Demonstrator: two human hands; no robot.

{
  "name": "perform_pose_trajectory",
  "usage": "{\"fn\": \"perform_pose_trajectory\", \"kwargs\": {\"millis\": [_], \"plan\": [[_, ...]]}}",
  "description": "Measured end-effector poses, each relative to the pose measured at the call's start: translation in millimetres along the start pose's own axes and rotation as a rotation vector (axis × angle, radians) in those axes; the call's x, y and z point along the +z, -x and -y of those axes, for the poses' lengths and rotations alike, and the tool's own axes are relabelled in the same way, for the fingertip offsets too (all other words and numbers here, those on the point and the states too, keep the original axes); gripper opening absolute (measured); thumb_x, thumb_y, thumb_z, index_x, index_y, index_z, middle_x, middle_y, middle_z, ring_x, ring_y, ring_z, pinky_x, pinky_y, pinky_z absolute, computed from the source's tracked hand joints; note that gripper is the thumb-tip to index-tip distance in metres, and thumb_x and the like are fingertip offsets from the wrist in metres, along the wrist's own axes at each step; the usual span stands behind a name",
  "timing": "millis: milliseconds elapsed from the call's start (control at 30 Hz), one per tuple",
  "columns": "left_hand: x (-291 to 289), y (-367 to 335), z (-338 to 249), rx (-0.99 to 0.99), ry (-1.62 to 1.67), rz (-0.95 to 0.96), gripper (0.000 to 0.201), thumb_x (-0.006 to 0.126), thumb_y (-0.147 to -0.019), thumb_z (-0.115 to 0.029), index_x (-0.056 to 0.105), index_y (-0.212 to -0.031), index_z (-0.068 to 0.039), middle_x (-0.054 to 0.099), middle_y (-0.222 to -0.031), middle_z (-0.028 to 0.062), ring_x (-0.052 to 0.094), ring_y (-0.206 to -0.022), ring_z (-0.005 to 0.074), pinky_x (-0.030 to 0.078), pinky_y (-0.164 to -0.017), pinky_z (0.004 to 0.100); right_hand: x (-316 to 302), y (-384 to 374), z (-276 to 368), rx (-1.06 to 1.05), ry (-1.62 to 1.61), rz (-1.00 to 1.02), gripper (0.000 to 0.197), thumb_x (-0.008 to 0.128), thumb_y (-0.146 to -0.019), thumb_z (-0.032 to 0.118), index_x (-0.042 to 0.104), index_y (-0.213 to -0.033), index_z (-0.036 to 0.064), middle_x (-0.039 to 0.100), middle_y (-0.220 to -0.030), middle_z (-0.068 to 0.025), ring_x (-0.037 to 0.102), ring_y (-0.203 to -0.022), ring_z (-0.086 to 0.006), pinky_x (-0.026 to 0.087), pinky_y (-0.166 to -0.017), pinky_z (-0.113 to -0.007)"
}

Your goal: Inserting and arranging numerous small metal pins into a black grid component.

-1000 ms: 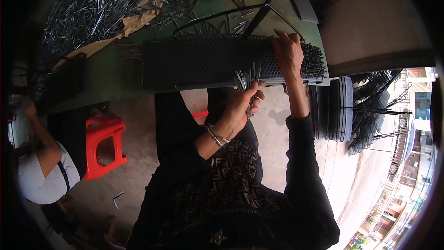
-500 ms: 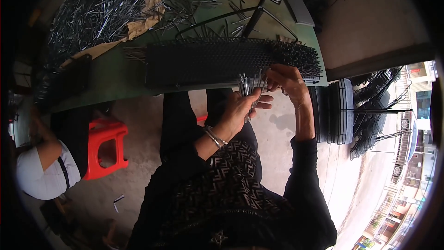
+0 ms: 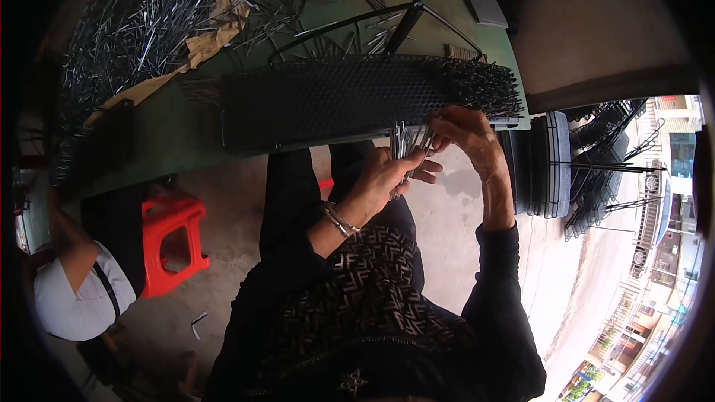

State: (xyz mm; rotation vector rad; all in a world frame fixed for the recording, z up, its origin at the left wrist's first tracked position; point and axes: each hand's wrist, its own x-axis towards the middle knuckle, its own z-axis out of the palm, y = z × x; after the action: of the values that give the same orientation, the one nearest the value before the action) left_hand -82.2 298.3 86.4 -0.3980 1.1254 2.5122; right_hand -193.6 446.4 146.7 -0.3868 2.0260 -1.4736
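Observation:
My left hand (image 3: pixel 383 179) is closed around a bunch of thin metal rods (image 3: pixel 400 138), which stick up past its thumb. Close beside it, my right hand (image 3: pixel 465 138) is bent inward, its thumb and fingertips pinched at a rod near the bunch's upper end. Just beyond both hands is a long black rack (image 3: pixel 328 97) with a honeycomb of holes. Many dark rods (image 3: pixel 480 88) stand packed in the rack's right end, while the holes to the left show no rods.
A big heap of loose rods (image 3: pixel 149 22) lies on brown paper (image 3: pixel 205 48) on the green table (image 3: pixel 164 130). A black metal frame (image 3: pixel 406 30) stands behind the rack. Left are a red stool (image 3: pixel 175 246) and another person (image 3: pixel 86 294); wire racks (image 3: pixel 547 167) stand right.
The whole view has shifted slightly. My left hand keeps its bunch of rods, and my right hand stays pinched close to it, with only small finger movement.

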Motion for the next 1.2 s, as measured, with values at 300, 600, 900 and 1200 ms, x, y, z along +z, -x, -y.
{"fn": "perform_pose_trajectory", "kwargs": {"millis": [300,600,900,1200], "plan": [[-9,-6,-10,-0.052,0.174,-0.089,0.039,0.059,-0.098,-0.032,0.056,-0.124,-0.003,0.070,-0.104,0.0179,0.069,-0.078,0.0153,0.035,-0.045,0.0184,-10,-18,10,-0.209,0.026,-0.222,0.012,0.061,-0.092,0.009,0.065,-0.095,-0.0020,0.067,-0.078,-0.0053,0.066,-0.071,-0.0121,0.054,-0.068,-0.026],[-11,-20,6,-0.144,0.305,-0.051,0.025,0.058,-0.098,-0.023,0.061,-0.108,-0.001,0.070,-0.100,0.0162,0.058,-0.070,0.0103,0.045,-0.054,0.0224,-9,-64,-9,-0.539,0.437,-0.769,0.012,0.059,-0.094,0.005,0.066,-0.100,-0.0016,0.069,-0.080,-0.0069,0.067,-0.072,-0.0112,0.054,-0.068,-0.025],[-10,-20,11,-0.109,0.429,-0.034,0.025,0.053,-0.100,-0.021,0.059,-0.111,0.000,0.067,-0.104,0.0168,0.067,-0.099,0.0255,0.058,-0.081,0.0422,-5,-64,-7,-0.551,0.541,-0.753,0.012,0.059,-0.094,0.009,0.067,-0.098,0.0000,0.070,-0.074,-0.0059,0.068,-0.070,-0.0101,0.052,-0.064,-0.024],[-7,-12,12,-0.095,0.334,-0.100,0.032,0.051,-0.101,-0.028,0.053,-0.119,-0.003,0.066,-0.100,0.0157,0.065,-0.083,0.0190,0.055,-0.069,0.0340,-9,-63,2,-0.469,0.578,-0.651,0.014,0.060,-0.093,0.011,0.067,-0.097,-0.0004,0.069,-0.075,-0.0078,0.065,-0.068,-0.0101,0.050,-0.065,-0.024]]}}
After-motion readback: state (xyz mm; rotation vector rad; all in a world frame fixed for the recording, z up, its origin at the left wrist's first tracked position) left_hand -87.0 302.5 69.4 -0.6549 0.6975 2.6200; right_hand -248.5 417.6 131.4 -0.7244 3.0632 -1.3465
